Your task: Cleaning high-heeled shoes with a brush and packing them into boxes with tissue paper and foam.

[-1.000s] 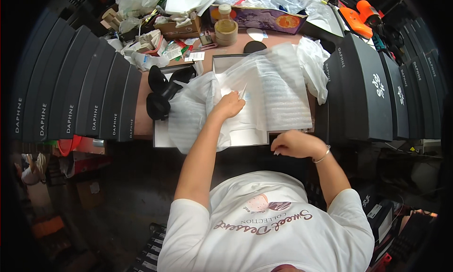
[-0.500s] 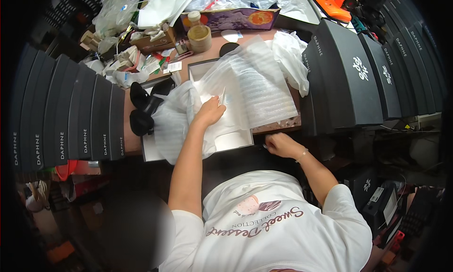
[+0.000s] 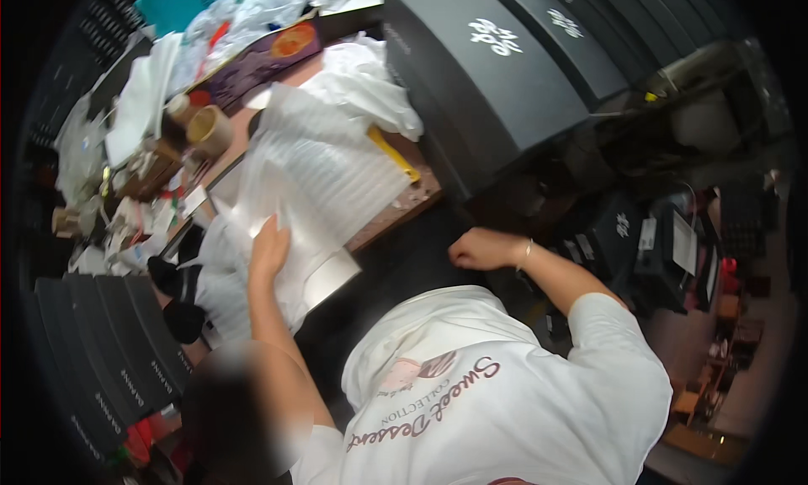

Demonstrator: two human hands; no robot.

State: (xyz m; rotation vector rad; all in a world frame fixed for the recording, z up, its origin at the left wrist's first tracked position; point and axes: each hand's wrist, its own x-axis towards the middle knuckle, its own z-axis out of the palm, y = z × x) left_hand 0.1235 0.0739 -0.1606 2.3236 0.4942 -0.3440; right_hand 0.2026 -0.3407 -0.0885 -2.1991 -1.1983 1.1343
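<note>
My left hand is closed in a pinch over an open shoe box with a white inside. A small pale slip seems to stick out of its fingertips, blurred in this frame. Around this hand lie a translucent white foam sheet, spread over the box and the table, and crumpled white wrapping. Black shoes lie left of the wrapping. My right hand is off the table edge, in front of my body, with its fingers curled; anything in them is hidden.
Dark shoe boxes stand in a row at the right and at the left. A white plastic bag and a yellow tool lie past the foam sheet. Farther back are a tan tape roll and a purple carton.
The view has swung to the right, so the table and boxes appear shifted left and tilted. My left hand stays at the box; my right hand stays beside the table edge, fingers curled.
</note>
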